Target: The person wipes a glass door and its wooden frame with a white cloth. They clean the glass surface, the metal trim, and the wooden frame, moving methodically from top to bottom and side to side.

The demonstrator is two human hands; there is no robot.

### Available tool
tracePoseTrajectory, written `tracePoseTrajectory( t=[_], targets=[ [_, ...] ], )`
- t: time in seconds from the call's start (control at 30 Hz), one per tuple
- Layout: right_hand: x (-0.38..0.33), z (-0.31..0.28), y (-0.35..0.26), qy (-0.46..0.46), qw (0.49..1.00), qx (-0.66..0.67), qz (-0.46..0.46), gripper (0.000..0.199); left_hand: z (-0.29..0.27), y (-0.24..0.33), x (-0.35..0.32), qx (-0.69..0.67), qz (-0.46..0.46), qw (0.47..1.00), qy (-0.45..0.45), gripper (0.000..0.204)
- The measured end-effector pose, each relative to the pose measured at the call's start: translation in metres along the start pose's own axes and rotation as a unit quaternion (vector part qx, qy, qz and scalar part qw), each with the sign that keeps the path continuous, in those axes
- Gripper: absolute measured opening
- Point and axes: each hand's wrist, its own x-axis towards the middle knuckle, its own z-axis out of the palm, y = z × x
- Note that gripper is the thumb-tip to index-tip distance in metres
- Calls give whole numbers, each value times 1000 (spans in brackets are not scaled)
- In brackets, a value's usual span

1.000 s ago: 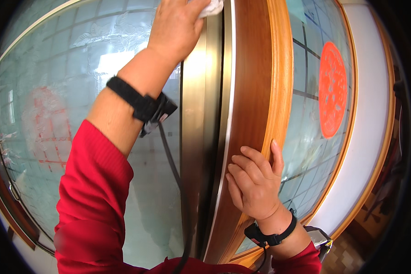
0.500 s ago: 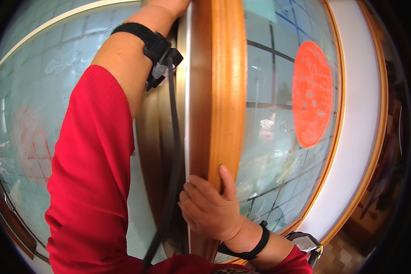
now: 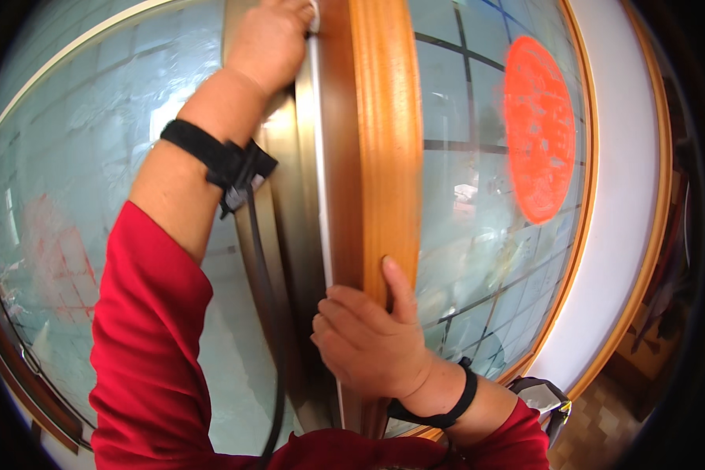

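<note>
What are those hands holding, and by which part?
The right hand grips the wooden frame by its edge; the left hand has something white, its held part hidden.

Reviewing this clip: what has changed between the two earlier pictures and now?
The left hand, holding the white cloth, has come down from half a second ago, when it was mostly out of view. Since the first picture, the right hand has shifted so its fingers curl over the wooden frame's white edge strip. The red round decoration stayed put.

brown wooden door edge [image 3: 384, 157] stands upright; white cloth [image 3: 314, 16], mostly hidden, at its upper left.
</note>
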Motion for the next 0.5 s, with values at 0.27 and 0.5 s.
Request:
tracePoseTrajectory(
  t=[0.27, 0.5],
  targets=[
    [6, -8, -1, 8, 999, 38, -17, 11, -39, 67, -103, -13, 36, 997, -72, 36],
    [16, -22, 9, -6, 991, 129, -25, 20, -73, 112, -175, -105, 14, 986, -130, 51]
  ],
)
